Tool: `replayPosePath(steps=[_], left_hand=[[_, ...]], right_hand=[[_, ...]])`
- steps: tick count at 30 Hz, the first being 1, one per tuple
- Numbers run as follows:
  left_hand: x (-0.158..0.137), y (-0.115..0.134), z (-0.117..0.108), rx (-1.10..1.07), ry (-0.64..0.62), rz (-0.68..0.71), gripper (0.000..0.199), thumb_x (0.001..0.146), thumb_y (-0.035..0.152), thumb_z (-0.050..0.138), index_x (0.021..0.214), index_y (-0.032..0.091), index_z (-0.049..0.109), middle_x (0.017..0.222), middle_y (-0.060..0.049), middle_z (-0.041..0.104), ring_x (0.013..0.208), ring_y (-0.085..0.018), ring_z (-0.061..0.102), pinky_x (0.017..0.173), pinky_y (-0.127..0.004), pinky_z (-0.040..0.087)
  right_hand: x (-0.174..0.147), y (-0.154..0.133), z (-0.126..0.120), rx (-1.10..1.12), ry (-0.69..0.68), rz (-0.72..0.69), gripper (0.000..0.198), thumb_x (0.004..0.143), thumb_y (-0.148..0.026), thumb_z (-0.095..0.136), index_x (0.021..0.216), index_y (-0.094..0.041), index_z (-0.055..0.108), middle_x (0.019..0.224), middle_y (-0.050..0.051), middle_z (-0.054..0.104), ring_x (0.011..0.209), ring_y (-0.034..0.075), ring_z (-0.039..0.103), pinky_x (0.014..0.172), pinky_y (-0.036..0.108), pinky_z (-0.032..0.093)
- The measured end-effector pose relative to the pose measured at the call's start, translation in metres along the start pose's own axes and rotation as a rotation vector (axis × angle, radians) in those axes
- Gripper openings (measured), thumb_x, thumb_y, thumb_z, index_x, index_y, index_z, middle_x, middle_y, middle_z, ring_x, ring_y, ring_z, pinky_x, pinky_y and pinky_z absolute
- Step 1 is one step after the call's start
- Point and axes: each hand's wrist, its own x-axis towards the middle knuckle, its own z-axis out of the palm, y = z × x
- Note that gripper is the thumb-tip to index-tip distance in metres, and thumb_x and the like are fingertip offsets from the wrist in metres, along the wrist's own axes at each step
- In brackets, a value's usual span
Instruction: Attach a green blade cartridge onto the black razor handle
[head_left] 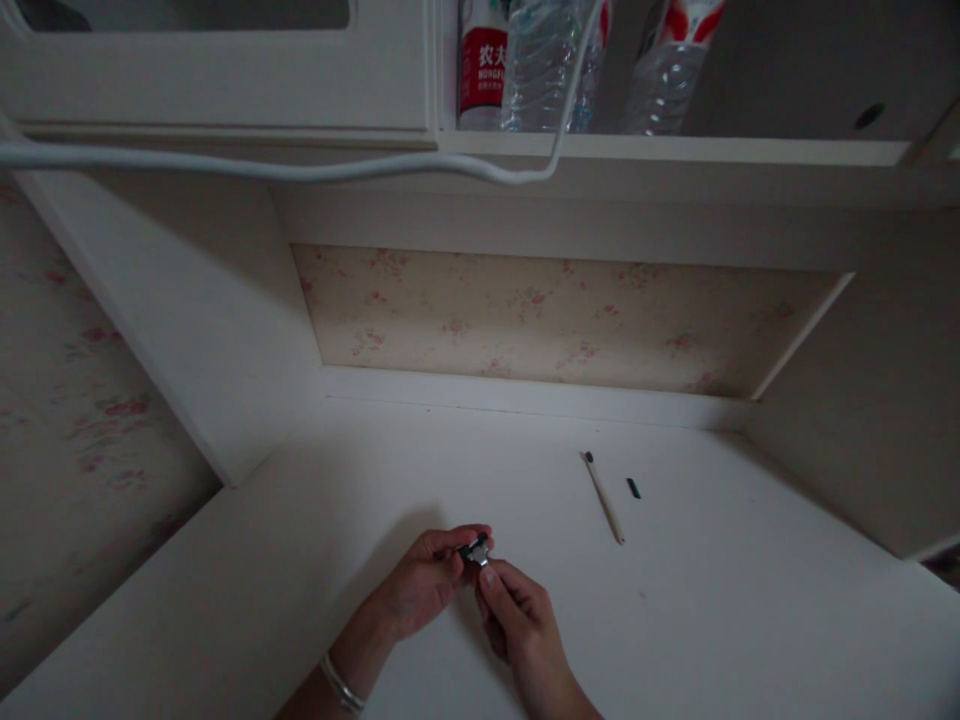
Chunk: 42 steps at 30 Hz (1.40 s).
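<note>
Both hands meet over the white desktop around a small black-and-silver metal piece (475,550), whose kind I cannot make out. My left hand (424,585) pinches its left and far side with thumb and fingers. From the near right, my right hand (517,615) grips the silver end between thumb and bent forefinger. The fingers hide part of the piece. To the right of the hands lies a slim beige stick (606,505) with a dark knob near its far end. Beside that stick rests a small dark strip (634,488).
The white desktop (300,600) has side panels left and right and a low ledge behind. Overhead, a shelf (750,150) bears a red-labelled bottle (482,75) and other clear plastic bottles (664,90). A thick white cable (300,168) hangs across the shelf front.
</note>
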Motion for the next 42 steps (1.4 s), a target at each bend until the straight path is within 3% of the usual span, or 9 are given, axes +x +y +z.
replayPosePath(steps=[8, 13, 19, 26, 33, 42], left_hand=[[0.001, 0.004, 0.0, 0.063, 0.011, -0.039, 0.032, 0.064, 0.026, 0.081, 0.095, 0.02, 0.074, 0.103, -0.01, 0.069, 0.083, -0.016, 0.06, 0.072, -0.026, 0.041], [0.0, 0.005, -0.005, 0.078, -0.009, -0.086, 0.033, 0.063, 0.028, 0.081, 0.095, 0.021, 0.074, 0.103, -0.01, 0.069, 0.081, -0.015, 0.059, 0.071, -0.025, 0.04], [-0.002, 0.008, -0.006, 0.13, -0.074, -0.067, 0.028, 0.064, 0.029, 0.08, 0.091, 0.025, 0.075, 0.109, -0.009, 0.066, 0.062, -0.009, 0.056, 0.065, -0.026, 0.041], [-0.002, 0.014, -0.004, 0.204, -0.114, -0.087, 0.029, 0.065, 0.03, 0.079, 0.092, 0.021, 0.075, 0.105, -0.011, 0.067, 0.06, -0.009, 0.054, 0.063, -0.026, 0.041], [-0.003, 0.009, -0.01, 0.159, -0.069, -0.052, 0.029, 0.067, 0.028, 0.078, 0.095, 0.022, 0.074, 0.111, -0.01, 0.066, 0.08, -0.015, 0.059, 0.07, -0.026, 0.042], [-0.001, 0.008, -0.008, 0.099, -0.043, -0.033, 0.026, 0.069, 0.023, 0.077, 0.095, 0.021, 0.073, 0.115, -0.008, 0.065, 0.102, -0.02, 0.059, 0.086, -0.03, 0.044]], right_hand=[[0.001, -0.004, -0.004, 0.111, -0.099, 0.079, 0.044, 0.082, -0.055, 0.056, 0.063, -0.017, 0.045, 0.046, -0.008, 0.03, 0.037, 0.003, 0.018, 0.035, 0.019, 0.01], [0.0, -0.004, -0.002, 0.215, -0.146, 0.148, 0.041, 0.081, -0.054, 0.059, 0.072, -0.015, 0.052, 0.049, -0.008, 0.037, 0.034, 0.002, 0.02, 0.032, 0.018, 0.01], [-0.001, -0.008, -0.007, 0.398, -0.265, 0.317, 0.039, 0.078, -0.052, 0.065, 0.082, -0.014, 0.055, 0.057, -0.007, 0.043, 0.035, 0.001, 0.026, 0.033, 0.016, 0.014], [-0.003, -0.011, -0.01, 0.424, -0.325, 0.342, 0.037, 0.082, -0.051, 0.062, 0.087, -0.015, 0.055, 0.059, -0.007, 0.042, 0.036, 0.0, 0.024, 0.033, 0.015, 0.013], [0.0, -0.002, -0.006, 0.318, -0.275, 0.214, 0.042, 0.084, -0.055, 0.055, 0.074, -0.014, 0.052, 0.054, -0.007, 0.042, 0.033, 0.002, 0.029, 0.03, 0.015, 0.022], [0.002, -0.007, -0.006, 0.267, -0.263, 0.123, 0.041, 0.086, -0.055, 0.052, 0.08, -0.014, 0.055, 0.058, -0.005, 0.046, 0.035, 0.003, 0.03, 0.032, 0.016, 0.027]])
